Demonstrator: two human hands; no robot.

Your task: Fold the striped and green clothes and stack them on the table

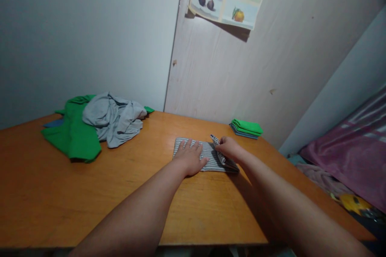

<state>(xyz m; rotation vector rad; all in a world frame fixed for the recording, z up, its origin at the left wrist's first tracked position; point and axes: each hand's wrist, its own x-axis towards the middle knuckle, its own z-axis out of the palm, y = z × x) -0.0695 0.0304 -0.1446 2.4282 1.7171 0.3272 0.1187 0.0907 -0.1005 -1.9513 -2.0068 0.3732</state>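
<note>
A striped grey-and-white cloth, folded into a flat strip, lies on the wooden table. My left hand rests flat on its left part with the fingers spread. At the cloth's right end, my right hand pinches a layer of the fabric and holds it lifted, folded back toward the middle. The fingertips of the right hand are partly hidden by the cloth and the hand itself. Whether the cloth is a garment or a towel cannot be made out.
A loose heap of a green cloth and a grey cloth lies at the back left. A neat stack of folded green and blue-grey cloths sits at the back right. Behind the table stands a wall with a fruit poster. Pink fabric lies beyond the right edge.
</note>
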